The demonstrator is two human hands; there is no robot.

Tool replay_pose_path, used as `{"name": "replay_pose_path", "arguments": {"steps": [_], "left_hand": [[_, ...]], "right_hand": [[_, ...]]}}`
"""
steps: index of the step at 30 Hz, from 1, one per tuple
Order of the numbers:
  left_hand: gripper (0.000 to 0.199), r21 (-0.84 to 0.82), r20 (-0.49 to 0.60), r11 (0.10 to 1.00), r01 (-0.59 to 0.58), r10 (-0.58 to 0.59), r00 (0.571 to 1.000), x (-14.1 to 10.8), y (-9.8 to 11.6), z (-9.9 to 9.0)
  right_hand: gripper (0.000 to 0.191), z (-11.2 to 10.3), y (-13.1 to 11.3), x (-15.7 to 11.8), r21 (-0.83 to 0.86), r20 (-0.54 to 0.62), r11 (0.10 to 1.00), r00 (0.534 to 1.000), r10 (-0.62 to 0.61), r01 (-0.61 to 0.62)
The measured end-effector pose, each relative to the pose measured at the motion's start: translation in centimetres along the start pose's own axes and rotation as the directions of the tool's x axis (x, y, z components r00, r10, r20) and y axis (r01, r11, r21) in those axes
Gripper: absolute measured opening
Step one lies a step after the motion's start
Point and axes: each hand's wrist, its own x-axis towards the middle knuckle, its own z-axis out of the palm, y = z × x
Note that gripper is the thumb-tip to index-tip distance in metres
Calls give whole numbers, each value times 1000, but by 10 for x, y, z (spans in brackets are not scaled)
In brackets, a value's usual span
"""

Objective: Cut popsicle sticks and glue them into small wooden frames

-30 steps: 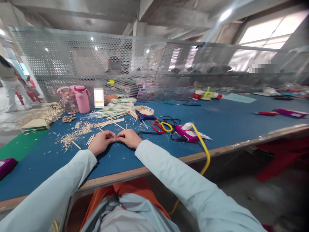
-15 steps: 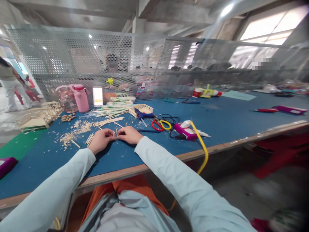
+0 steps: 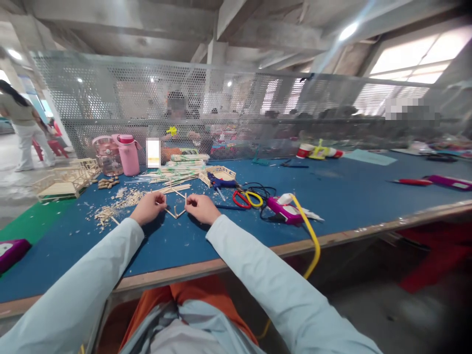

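Observation:
A small open frame of thin wooden sticks (image 3: pixel 176 215), with short upright pieces at its corners, is between my hands just over the blue tabletop. My left hand (image 3: pixel 148 208) pinches its left side, and my right hand (image 3: pixel 202 209) pinches an upright on its right side. My fingers hide parts of the frame. Behind it lie loose wooden sticks (image 3: pixel 173 189). A blue hot glue gun (image 3: pixel 220 181) and scissors with red and yellow handles (image 3: pixel 248 198) lie to the right of my right hand.
Wood scraps (image 3: pixel 106 214) and peanuts (image 3: pixel 107 183) lie on the left, near finished stick models (image 3: pixel 61 184). A pink bottle (image 3: pixel 129 156) stands behind them. A purple power strip (image 3: pixel 285 210) with a yellow cord sits at right. A perforated metal screen (image 3: pixel 136 98) runs along the back.
My hands have moved apart along the frame, from its near corner to its two sides, so more of it shows. The view has tilted slightly up.

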Motion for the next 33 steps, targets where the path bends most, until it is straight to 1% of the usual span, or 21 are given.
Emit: {"name": "replay_pose_path", "arguments": {"steps": [3,5,10,14,17,23,26,30,32,33], "left_hand": [[6,64,-52,998,8,-4,999,-5,-6,4],[6,85,-64,996,8,-2,998,-7,-8,6],[7,85,-48,996,-17,21,999,-9,-8,8],[8,74,-18,996,-41,42,999,-11,-7,6],[7,53,14,997,-55,55,998,-12,-6,7],[10,-38,21,997,-71,72,997,-5,-6,15],[11,-93,4,992,-84,85,996,0,-5,17],[12,-119,-48,988,-102,97,994,-2,-3,14],[11,-119,-83,987,-108,98,992,-6,-3,11],[11,-121,-97,987,-109,97,991,-7,-3,9]], "right_hand": [[10,1,-3,-2,-9,24,999,999,-40,40],[9,2,-5,-3,-22,45,998,997,-65,66],[7,-2,-8,-8,-26,73,994,992,-107,109],[5,-2,-11,-13,35,123,988,981,-151,148],[5,0,-11,-14,77,133,985,977,-165,156],[7,2,-5,-9,134,55,984,990,-129,121],[9,1,-7,-5,170,5,981,995,-97,95],[10,-13,-16,-10,244,-107,969,994,-18,44],[12,-23,-20,-23,282,-156,960,986,53,-8],[13,-27,-21,-32,296,-162,954,983,91,-39]]}}
